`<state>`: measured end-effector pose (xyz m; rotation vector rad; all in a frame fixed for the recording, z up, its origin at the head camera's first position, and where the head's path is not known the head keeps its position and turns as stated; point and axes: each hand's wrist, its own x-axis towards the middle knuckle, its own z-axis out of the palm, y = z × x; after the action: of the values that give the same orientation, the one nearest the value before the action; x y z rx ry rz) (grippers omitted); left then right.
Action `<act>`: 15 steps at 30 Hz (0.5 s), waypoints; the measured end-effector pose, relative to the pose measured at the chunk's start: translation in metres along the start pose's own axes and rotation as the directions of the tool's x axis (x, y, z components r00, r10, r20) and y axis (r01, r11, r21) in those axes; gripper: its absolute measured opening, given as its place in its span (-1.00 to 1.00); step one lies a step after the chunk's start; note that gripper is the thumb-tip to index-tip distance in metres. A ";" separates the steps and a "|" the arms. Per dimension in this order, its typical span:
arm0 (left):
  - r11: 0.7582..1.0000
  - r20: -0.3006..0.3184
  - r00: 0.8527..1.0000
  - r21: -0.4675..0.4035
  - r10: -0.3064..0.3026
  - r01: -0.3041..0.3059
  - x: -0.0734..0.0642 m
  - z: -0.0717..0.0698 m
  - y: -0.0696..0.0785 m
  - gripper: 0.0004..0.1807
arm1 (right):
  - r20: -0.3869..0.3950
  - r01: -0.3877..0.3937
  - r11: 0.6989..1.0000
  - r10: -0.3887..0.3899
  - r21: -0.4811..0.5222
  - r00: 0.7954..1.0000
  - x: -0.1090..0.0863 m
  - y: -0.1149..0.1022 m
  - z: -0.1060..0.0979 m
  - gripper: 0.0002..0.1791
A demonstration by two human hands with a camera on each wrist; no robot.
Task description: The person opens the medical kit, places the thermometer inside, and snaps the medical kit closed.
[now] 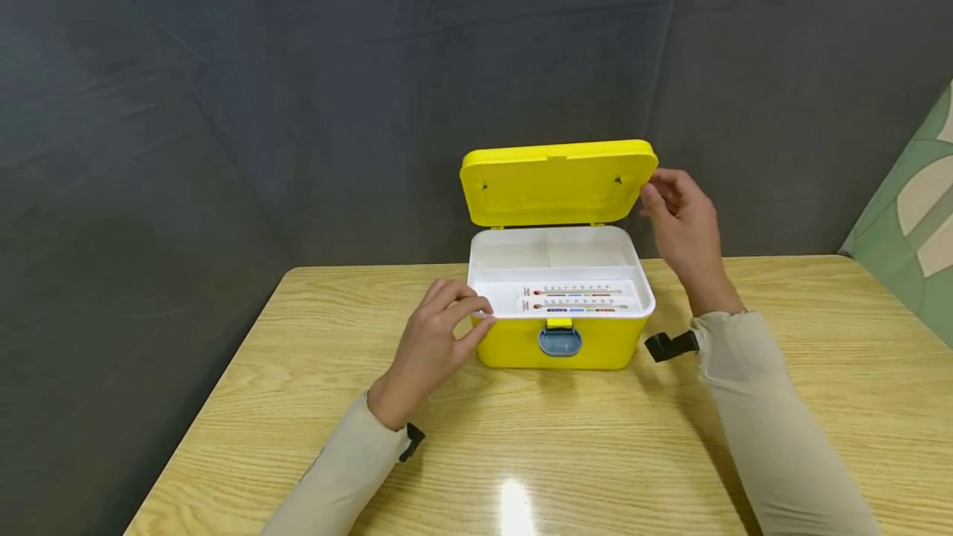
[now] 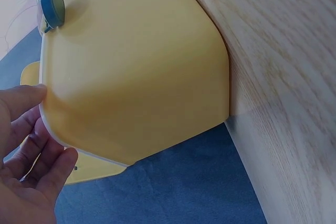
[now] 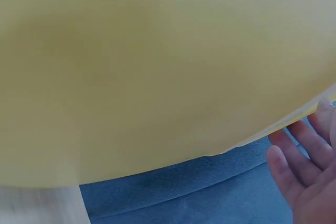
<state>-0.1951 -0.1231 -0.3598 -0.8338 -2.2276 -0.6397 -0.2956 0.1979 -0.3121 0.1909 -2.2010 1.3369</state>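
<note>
A yellow plastic storage box (image 1: 514, 346) stands on the table with its hinged lid (image 1: 554, 189) raised. At its front left corner is my left hand (image 1: 435, 333), its thumb and fingers curled about the white rim (image 2: 43, 66). My right hand (image 1: 685, 226) holds the lid's right edge, thumb in front; its other fingertips are partly hidden in the head view. Inside, a white tray (image 1: 495, 292) has compartments, and two flat white thermometers (image 1: 577, 304) lie in its front one. A grey-blue latch (image 1: 560, 342) hangs at the box's front.
The box rests toward the back of a light wood-grain table (image 1: 298, 404). A dark grey cloth (image 1: 372, 106) hangs behind the table's back edge. At the far right is a green and beige patterned surface (image 1: 908, 213). Black straps (image 1: 670, 346) show at both wrists.
</note>
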 end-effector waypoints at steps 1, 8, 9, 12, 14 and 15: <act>1.000 -0.002 1.000 -0.001 0.000 0.000 0.000 0.000 0.000 -0.92 | -0.010 0.004 1.000 -0.004 0.014 1.000 0.000 -0.001 -0.001 -0.52; 1.000 0.011 1.000 0.000 -0.016 0.016 0.000 0.000 0.001 -0.91 | -0.056 0.035 0.996 -0.030 0.080 0.998 -0.002 -0.006 -0.006 -0.57; 1.000 0.013 1.000 0.000 -0.018 0.018 0.001 0.000 0.001 -0.92 | -0.064 0.043 0.995 -0.038 0.085 0.997 -0.003 -0.006 -0.006 -0.58; 1.000 0.011 1.000 -0.002 -0.015 0.015 0.001 0.000 0.002 -0.92 | -0.087 0.073 0.992 -0.064 0.100 0.994 -0.004 -0.010 -0.008 -0.61; 1.000 0.008 1.000 -0.003 -0.013 0.013 0.001 0.000 0.002 -0.92 | -0.101 0.092 0.990 -0.081 0.104 0.992 -0.005 -0.012 -0.010 -0.62; 1.000 0.009 1.000 -0.002 -0.013 0.013 0.001 0.000 0.002 -0.92 | -0.106 0.095 0.991 -0.084 0.100 0.991 -0.005 -0.014 -0.011 -0.63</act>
<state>-0.1942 -0.1216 -0.3586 -0.8253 -2.2420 -0.6462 -0.2819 0.1995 -0.3004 0.2519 -2.0163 1.3823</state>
